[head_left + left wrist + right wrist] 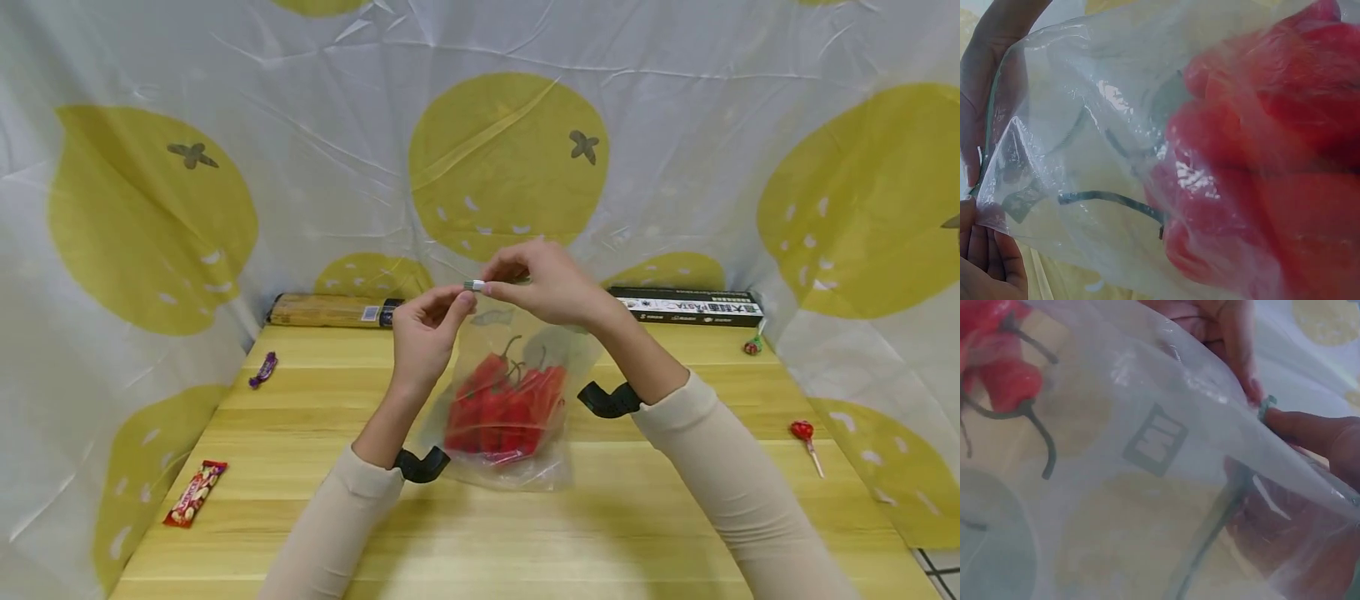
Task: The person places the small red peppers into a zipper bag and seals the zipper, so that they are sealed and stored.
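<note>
A clear plastic zip bag point(543, 477) with red peppers point(506, 408) in it hangs upright above the table, its top edge at the hands. The peppers' green stems point(1113, 199) point up towards the bag's mouth. My left hand point(427, 337) pinches one top corner between thumb and fingers. My right hand point(546, 283) pinches the top edge right beside it, fingertips almost meeting the left ones. A small green and white piece point(474, 285) shows between the fingertips. A green strip point(991, 119) runs along the bag's top edge in the left wrist view.
A long yellowish pack point(326, 311) and a black and white pasta box point(686, 307) lie along the table's back edge. On the left are a purple wrapped candy point(263, 370) and a red snack bar point(196, 493). Two lollipops, one green point(753, 343), one red point(802, 431), lie right.
</note>
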Tool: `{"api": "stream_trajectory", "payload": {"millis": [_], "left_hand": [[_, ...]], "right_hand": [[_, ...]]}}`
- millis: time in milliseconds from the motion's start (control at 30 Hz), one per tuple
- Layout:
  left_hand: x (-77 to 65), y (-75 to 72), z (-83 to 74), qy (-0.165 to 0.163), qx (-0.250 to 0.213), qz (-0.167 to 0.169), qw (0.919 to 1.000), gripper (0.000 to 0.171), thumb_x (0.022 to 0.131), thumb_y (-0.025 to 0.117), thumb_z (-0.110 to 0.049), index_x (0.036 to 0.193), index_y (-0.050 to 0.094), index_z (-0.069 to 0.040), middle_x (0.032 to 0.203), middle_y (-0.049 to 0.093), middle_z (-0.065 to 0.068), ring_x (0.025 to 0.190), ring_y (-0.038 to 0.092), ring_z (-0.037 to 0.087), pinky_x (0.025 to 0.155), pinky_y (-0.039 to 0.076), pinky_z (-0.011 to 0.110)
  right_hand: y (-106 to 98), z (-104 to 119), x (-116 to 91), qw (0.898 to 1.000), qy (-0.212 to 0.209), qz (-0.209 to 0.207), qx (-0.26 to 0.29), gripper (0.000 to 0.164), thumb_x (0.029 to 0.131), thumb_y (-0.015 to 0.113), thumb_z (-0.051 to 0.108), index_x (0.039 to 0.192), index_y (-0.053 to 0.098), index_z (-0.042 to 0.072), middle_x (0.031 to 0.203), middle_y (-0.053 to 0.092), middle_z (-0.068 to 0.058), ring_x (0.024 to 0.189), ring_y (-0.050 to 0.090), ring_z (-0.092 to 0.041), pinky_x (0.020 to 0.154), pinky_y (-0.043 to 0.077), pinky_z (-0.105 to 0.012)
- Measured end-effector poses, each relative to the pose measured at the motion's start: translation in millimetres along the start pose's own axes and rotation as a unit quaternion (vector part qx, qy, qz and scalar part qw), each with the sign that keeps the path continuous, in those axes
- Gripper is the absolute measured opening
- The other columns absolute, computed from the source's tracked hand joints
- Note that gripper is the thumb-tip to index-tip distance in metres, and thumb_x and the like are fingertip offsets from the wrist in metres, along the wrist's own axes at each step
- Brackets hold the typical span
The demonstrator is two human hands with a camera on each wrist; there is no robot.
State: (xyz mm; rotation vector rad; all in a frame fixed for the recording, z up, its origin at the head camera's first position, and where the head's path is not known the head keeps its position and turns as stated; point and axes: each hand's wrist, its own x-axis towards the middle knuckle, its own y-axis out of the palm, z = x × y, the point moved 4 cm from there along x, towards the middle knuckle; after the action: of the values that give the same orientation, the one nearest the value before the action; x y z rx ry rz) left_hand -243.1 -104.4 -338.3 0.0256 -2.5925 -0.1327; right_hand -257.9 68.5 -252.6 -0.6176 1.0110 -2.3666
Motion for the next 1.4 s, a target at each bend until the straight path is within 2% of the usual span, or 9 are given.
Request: {"api": "stream_trajectory", "payload": {"millis": [133, 300, 533, 667, 800, 1033, 1200, 1333, 1400], "left_hand": [[0.3, -1.7, 0.1, 0.004, 0.014, -0.004, 0.9999, 0.019, 0.089, 0.071, -0.020, 0.097, 0.072, -0.003, 0.082, 0.071, 0.003, 0.079, 0.067, 0.020, 0.077, 0.056, 0.028], [3.9, -15.4, -0.4, 0.000, 0.010, -0.031, 0.9995, 0.018, 0.088, 0.073, -0.018, 0.096, 0.072, -0.001, 0.081, 0.072, -0.001, 0.077, 0.067, 0.016, 0.079, 0.056, 0.026], [1.1, -43.7, 4.5, -0.023, -0.051, -0.066, 0.9962, 0.012, 0.088, 0.072, -0.013, 0.094, 0.072, -0.003, 0.081, 0.073, -0.001, 0.076, 0.068, 0.014, 0.084, 0.055, 0.027], [-1.8, -59.4, 7.5, -0.019, -0.073, -0.083, 0.9937, 0.012, 0.089, 0.071, -0.011, 0.096, 0.072, -0.001, 0.082, 0.073, 0.000, 0.077, 0.068, 0.014, 0.084, 0.056, 0.028], [-5.4, -67.9, 7.9, -0.019, -0.090, -0.085, 0.9922, 0.010, 0.089, 0.070, -0.008, 0.096, 0.072, -0.002, 0.083, 0.073, 0.000, 0.077, 0.068, 0.014, 0.084, 0.056, 0.028], [-7.3, -62.0, -0.9, 0.008, -0.107, -0.074, 0.9915, 0.010, 0.090, 0.066, -0.002, 0.097, 0.073, -0.005, 0.086, 0.073, 0.001, 0.080, 0.069, 0.016, 0.087, 0.055, 0.032], [-5.7, -47.8, -9.5, 0.030, -0.097, -0.048, 0.9937, 0.008, 0.090, 0.066, 0.000, 0.094, 0.072, -0.004, 0.084, 0.073, 0.001, 0.079, 0.069, 0.016, 0.085, 0.056, 0.031], [-5.4, -35.7, -13.6, 0.038, -0.082, -0.019, 0.9958, 0.008, 0.091, 0.066, -0.003, 0.097, 0.071, -0.002, 0.084, 0.073, 0.001, 0.081, 0.069, 0.016, 0.084, 0.055, 0.029], [-7.6, -35.2, -13.8, 0.027, -0.068, -0.013, 0.9972, 0.013, 0.091, 0.067, -0.006, 0.102, 0.070, 0.000, 0.087, 0.073, 0.001, 0.085, 0.069, 0.017, 0.084, 0.054, 0.027]], "right_hand": [[2, -4, -1, 1.000, -0.004, -0.004, -0.015, 0.011, 0.096, 0.062, 0.035, 0.100, 0.066, 0.025, 0.095, 0.067, 0.010, 0.091, 0.062, -0.006, 0.086, 0.050, -0.032], [-4, -16, -12, 1.000, 0.021, -0.006, 0.000, 0.015, 0.096, 0.061, 0.034, 0.103, 0.066, 0.021, 0.098, 0.066, 0.005, 0.096, 0.061, -0.010, 0.092, 0.048, -0.038], [-29, -48, -57, 0.997, 0.057, -0.038, -0.032, 0.019, 0.096, 0.059, 0.041, 0.102, 0.065, 0.024, 0.098, 0.065, 0.005, 0.094, 0.058, -0.013, 0.090, 0.047, -0.041], [-46, -64, -87, 0.992, 0.098, -0.072, -0.042, 0.021, 0.096, 0.059, 0.043, 0.104, 0.066, 0.025, 0.099, 0.067, 0.005, 0.095, 0.060, -0.013, 0.084, 0.048, -0.040], [-57, -71, -108, 0.989, 0.106, -0.084, -0.051, 0.018, 0.097, 0.059, 0.037, 0.104, 0.066, 0.023, 0.096, 0.068, 0.005, 0.092, 0.062, -0.011, 0.085, 0.048, -0.036], [-54, -71, -111, 0.995, 0.074, -0.058, -0.041, 0.016, 0.097, 0.060, 0.034, 0.109, 0.064, 0.025, 0.106, 0.066, 0.009, 0.095, 0.062, -0.004, 0.087, 0.048, -0.024], [-32, -54, -90, 0.998, 0.000, -0.047, -0.043, 0.023, 0.093, 0.065, 0.036, 0.116, 0.064, 0.032, 0.112, 0.066, 0.016, 0.100, 0.062, 0.001, 0.084, 0.051, -0.028], [-13, -32, -68, 0.993, -0.069, -0.073, -0.063, 0.021, 0.093, 0.067, 0.032, 0.113, 0.069, 0.029, 0.105, 0.069, 0.015, 0.092, 0.062, -0.001, 0.075, 0.051, -0.029], [-6, -25, -62, 0.990, -0.091, -0.089, -0.065, 0.018, 0.093, 0.067, 0.028, 0.110, 0.071, 0.026, 0.101, 0.070, 0.014, 0.085, 0.061, -0.002, 0.069, 0.049, -0.028]]}}
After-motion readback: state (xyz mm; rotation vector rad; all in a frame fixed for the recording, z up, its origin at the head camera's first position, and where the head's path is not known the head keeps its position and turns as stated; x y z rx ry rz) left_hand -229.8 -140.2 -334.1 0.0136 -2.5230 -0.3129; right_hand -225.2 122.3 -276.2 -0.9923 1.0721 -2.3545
